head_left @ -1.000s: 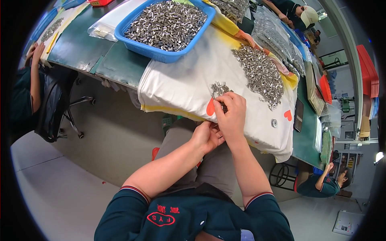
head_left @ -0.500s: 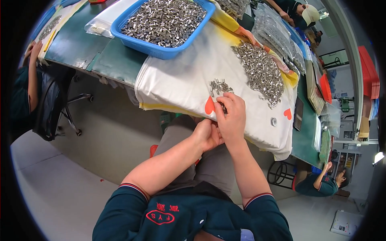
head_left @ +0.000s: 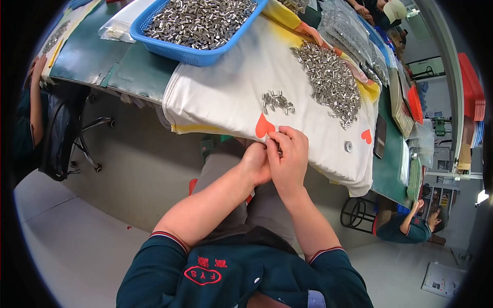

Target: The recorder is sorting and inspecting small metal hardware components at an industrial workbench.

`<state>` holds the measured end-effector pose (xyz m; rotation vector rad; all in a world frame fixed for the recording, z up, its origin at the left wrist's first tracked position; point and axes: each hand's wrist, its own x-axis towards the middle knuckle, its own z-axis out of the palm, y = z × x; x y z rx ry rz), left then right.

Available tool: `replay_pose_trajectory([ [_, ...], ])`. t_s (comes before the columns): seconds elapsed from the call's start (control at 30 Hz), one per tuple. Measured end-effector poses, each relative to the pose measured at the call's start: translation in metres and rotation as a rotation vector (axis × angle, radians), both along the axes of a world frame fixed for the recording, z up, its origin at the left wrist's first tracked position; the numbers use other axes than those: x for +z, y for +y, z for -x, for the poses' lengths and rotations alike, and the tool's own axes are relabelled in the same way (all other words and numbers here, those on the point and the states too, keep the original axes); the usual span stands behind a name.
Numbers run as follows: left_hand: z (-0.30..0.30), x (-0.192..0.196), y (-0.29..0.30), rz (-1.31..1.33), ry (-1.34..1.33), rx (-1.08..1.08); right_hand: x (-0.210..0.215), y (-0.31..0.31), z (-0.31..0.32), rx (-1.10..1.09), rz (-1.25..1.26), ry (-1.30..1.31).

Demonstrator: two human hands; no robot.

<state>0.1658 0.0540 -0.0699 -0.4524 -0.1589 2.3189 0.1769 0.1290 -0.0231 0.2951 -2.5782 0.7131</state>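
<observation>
Workbench, green-topped, draped with a white cloth (head_left: 226,97). Item: small metal pins (head_left: 277,101), loose cluster; light, rigid, slippery, I judge. My left hand (head_left: 255,163) and right hand (head_left: 288,158) press together below it, fingertips pinching something tiny, likely one pin; best gripped mid-barrel.

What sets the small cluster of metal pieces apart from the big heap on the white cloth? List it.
The small cluster holds few pieces, loosely scattered; the big heap holds very many, packed in a long band. The cluster lies nearer the hands, the heap farther right. Both are shiny little metal cylinders on the white cloth.
</observation>
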Motion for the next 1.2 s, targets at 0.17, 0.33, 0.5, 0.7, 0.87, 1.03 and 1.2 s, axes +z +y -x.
replay_pose_trajectory([
  [0.17,0.001,-0.016,-0.001,-0.052,0.079,-0.010,0.002,0.001,-0.021,0.039,-0.021,0.005],
  [0.33,0.004,-0.007,-0.004,0.135,0.036,-0.065,0.003,0.010,-0.034,0.129,-0.045,-0.035],
  [0.5,0.005,-0.007,-0.003,0.128,0.070,-0.070,0.023,0.023,-0.020,0.188,0.068,-0.009],
  [0.7,-0.002,-0.003,-0.002,0.244,0.060,-0.139,0.023,0.027,0.063,0.200,-0.034,0.012],
  [0.87,-0.003,0.005,-0.002,0.317,0.026,-0.139,0.013,0.025,0.079,0.290,-0.151,-0.023],
  [1.03,-0.002,0.008,-0.004,0.319,0.037,-0.134,0.013,0.026,0.058,0.188,-0.134,-0.073],
  [1.2,0.001,0.008,-0.004,0.253,0.048,-0.125,0.007,0.025,0.042,0.136,-0.088,-0.052],
])
